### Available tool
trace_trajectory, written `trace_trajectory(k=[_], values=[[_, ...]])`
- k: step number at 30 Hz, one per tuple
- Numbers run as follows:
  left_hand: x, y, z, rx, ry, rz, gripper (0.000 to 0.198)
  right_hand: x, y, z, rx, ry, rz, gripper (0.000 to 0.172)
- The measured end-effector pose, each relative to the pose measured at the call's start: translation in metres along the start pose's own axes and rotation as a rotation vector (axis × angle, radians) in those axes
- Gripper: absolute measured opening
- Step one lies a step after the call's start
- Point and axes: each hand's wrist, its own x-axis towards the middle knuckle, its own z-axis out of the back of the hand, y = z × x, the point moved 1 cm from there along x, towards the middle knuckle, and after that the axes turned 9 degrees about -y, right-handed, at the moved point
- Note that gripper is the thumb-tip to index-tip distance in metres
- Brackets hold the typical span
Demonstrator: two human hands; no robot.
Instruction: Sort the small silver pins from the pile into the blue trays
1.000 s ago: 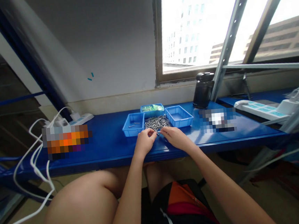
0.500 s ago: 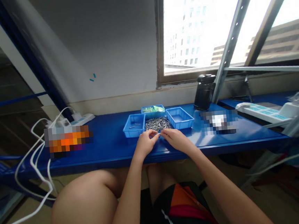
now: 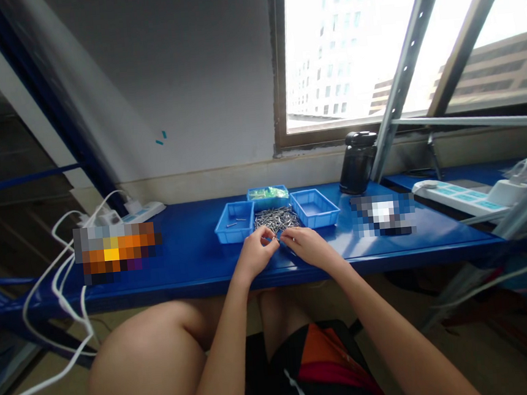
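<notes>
My left hand (image 3: 254, 253) and my right hand (image 3: 305, 245) meet at the near edge of a pile of small metal pins (image 3: 276, 217) on the blue shelf (image 3: 189, 253). Both hands are pinched, fingertips almost touching each other, apparently on a thin pin (image 3: 276, 240) between them. A blue tray (image 3: 235, 222) left of the pile holds a few pins. Right of the pile stands another blue tray (image 3: 315, 208). Behind the pile is a third tray with green parts (image 3: 267, 193).
A black jar (image 3: 355, 162) stands at the back right beside a slanted metal upright (image 3: 406, 65). White power strips (image 3: 457, 195) lie at right and another power strip (image 3: 142, 210) at left, with white cables (image 3: 63, 282) hanging off the shelf's left edge. My knees are under the shelf.
My hands have stayed at the pile's near edge, with the fingertips drawn slightly closer together. The view shifted a little.
</notes>
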Motion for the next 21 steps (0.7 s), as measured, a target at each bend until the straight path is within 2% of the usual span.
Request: trace_trajectory(k=[6, 12, 21], values=[[0.0011, 0.0045, -0.0018, -0.012, -0.012, 0.017, 0.016, -0.0008, 0.0058, 0.0077, 0.059, -0.059, -0.069, 0.031], [0.0024, 0.0072, -0.002, -0.036, 0.012, -0.01, 0.02, -0.0015, 0.0043, 0.0052, 0.054, -0.037, -0.058, 0.023], [0.0024, 0.0018, -0.0012, 0.064, -0.021, 0.031, 0.023, -0.0007, 0.0006, 0.003, 0.098, -0.077, -0.072, 0.023]])
